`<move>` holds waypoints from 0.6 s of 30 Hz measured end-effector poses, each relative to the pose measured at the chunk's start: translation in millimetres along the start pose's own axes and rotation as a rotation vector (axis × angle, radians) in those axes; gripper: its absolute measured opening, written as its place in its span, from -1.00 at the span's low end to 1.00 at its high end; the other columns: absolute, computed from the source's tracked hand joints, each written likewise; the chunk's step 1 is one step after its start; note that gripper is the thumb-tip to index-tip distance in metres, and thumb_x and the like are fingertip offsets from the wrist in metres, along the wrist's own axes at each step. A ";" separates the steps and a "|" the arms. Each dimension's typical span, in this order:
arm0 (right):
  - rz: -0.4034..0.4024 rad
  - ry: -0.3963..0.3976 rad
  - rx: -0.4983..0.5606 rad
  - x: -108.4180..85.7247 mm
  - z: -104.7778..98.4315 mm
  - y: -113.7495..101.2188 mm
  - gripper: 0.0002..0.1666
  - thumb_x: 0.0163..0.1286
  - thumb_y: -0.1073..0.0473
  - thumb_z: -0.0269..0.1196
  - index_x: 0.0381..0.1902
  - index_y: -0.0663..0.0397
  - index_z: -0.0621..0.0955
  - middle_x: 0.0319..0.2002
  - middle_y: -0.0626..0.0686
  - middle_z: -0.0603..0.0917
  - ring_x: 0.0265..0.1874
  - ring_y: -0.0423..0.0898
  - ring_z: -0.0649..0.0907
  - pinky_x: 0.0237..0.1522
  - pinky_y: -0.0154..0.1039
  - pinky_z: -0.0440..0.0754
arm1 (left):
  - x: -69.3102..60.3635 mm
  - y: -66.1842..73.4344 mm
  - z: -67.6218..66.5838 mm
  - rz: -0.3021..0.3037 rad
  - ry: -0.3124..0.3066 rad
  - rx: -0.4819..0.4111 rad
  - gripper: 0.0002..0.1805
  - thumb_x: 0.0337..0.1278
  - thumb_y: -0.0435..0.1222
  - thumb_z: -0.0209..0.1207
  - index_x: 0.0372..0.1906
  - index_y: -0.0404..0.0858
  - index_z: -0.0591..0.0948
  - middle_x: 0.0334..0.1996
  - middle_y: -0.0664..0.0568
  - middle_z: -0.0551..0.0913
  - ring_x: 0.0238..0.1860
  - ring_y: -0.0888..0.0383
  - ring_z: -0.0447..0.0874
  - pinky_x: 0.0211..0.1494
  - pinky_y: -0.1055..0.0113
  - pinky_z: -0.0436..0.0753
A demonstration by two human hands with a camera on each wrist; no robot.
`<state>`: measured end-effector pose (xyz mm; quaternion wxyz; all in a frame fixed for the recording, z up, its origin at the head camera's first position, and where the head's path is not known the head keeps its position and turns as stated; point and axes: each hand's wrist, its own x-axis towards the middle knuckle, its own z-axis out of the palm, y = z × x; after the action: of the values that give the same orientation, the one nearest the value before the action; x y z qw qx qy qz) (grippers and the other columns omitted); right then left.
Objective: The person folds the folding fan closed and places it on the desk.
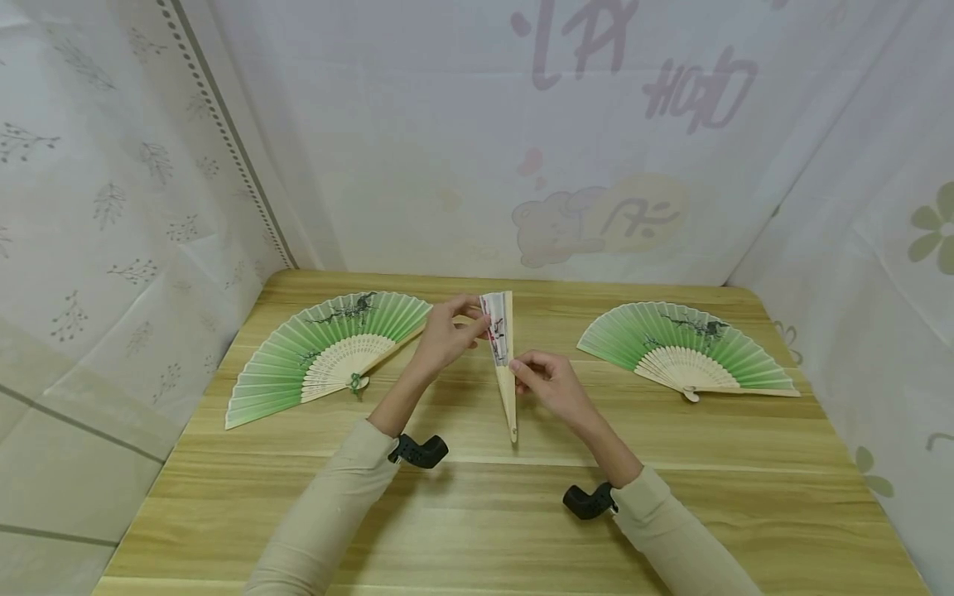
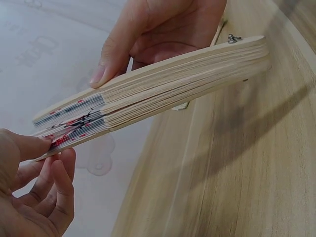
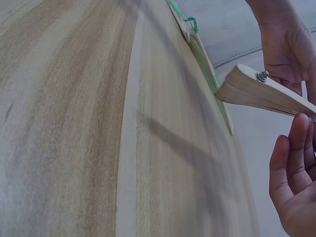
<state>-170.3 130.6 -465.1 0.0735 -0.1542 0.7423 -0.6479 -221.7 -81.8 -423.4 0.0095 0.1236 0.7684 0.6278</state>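
Note:
A nearly closed folding fan (image 1: 506, 389), with pale ribs and white cloth bearing a red and black print, is held up between both hands. The left hand (image 1: 445, 333) pinches its cloth end at the left side; in the left wrist view that hand (image 2: 37, 182) has its thumb on the printed folds. Around the fan's right side, where cloth meets ribs, the right hand (image 1: 547, 385) grips with thumb and fingers. The metal pivot (image 3: 262, 76) shows at the narrow end in the right wrist view, pointing toward the person.
An open green fan (image 1: 276, 372) with a green cord lies at the left of the wooden table (image 1: 477, 530). Another open green fan (image 1: 753, 364) lies at the right. Printed cloth walls (image 1: 417, 149) stand behind and at both sides.

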 end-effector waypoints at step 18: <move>0.067 0.007 0.000 3.2 1.6 1.4 -0.75 0.58 0.32 0.15 -0.12 0.49 0.66 -0.40 0.22 0.62 -0.41 0.09 0.62 -0.17 0.20 0.67 | -1.3 -3.0 1.9 -0.036 -0.048 -0.052 -0.68 0.44 -0.33 0.23 0.17 -0.39 0.61 -0.17 -0.20 0.69 -0.24 -0.19 0.77 -0.30 0.12 0.75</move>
<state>-173.0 128.2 -466.4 0.0926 -0.1272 0.7472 -0.6457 -220.7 -80.8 -426.9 0.0422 0.1245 0.7533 0.6444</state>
